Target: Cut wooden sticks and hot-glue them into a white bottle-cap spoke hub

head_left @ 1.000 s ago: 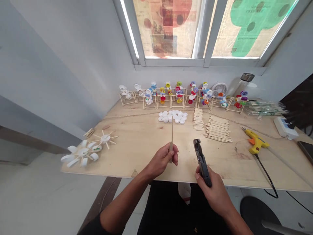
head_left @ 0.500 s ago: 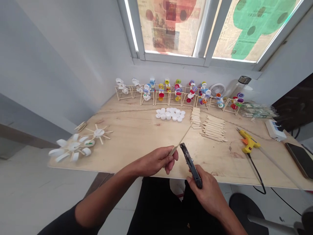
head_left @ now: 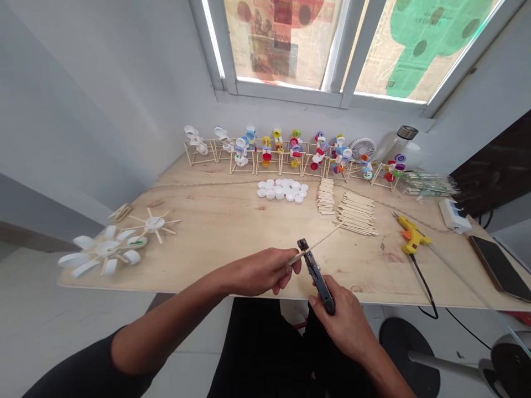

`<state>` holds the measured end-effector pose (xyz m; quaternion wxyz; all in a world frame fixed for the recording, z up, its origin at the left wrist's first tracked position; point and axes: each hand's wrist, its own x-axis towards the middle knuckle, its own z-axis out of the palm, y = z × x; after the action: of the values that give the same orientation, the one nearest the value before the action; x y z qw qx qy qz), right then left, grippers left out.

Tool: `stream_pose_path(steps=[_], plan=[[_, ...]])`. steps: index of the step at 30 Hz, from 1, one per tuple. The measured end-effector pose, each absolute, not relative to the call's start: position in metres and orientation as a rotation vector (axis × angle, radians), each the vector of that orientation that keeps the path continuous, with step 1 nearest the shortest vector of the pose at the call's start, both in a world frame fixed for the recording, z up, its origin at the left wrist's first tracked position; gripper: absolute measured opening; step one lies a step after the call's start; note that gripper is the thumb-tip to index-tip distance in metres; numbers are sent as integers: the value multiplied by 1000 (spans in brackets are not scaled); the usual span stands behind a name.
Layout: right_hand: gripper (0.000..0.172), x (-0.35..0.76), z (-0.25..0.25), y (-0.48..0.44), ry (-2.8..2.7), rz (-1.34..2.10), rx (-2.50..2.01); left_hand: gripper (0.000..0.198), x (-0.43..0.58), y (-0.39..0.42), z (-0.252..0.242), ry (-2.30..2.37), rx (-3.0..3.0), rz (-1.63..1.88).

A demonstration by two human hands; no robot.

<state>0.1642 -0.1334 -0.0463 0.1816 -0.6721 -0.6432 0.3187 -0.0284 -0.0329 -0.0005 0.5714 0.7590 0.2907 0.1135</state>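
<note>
So the right grip (head_left: 344, 315) is wrapped around a dark metal plier-like tool (head_left: 323, 287). Left grip (head_left: 265, 271) is pinched on a thin, pale wooden stick (head_left: 326, 240), which slants across the tool's head; can't tell if the jaws are biting it. Off left of the left grip there's a flower-shaped white plastic wheel (head_left: 103, 249) on the smooth, knotty wood tabletop (head_left: 207, 243). Beyond the right grip, off to its right: a yellow plastic glue gun (head_left: 414, 236). Straight past both grips, skinny straight wooden sticks (head_left: 357, 214) and round white plastic caps (head_left: 280, 192).
</note>
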Motion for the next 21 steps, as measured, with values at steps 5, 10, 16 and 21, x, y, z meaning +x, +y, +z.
stream_pose_path(steps=[5,10,16,21], plan=[[20,165,-47,-132,-1784,972,-1880,13,-24,-27,0,682,1811,91],[20,165,-48,-132,-1743,1013,-1857,14,-22,-19,4,658,1820,-97],[20,165,-47,-130,-1709,1098,-1819,15,-21,-14,6,631,1798,-155],[20,165,-48,-130,-1709,1106,-1815,16,-19,-11,6,607,1767,-171]])
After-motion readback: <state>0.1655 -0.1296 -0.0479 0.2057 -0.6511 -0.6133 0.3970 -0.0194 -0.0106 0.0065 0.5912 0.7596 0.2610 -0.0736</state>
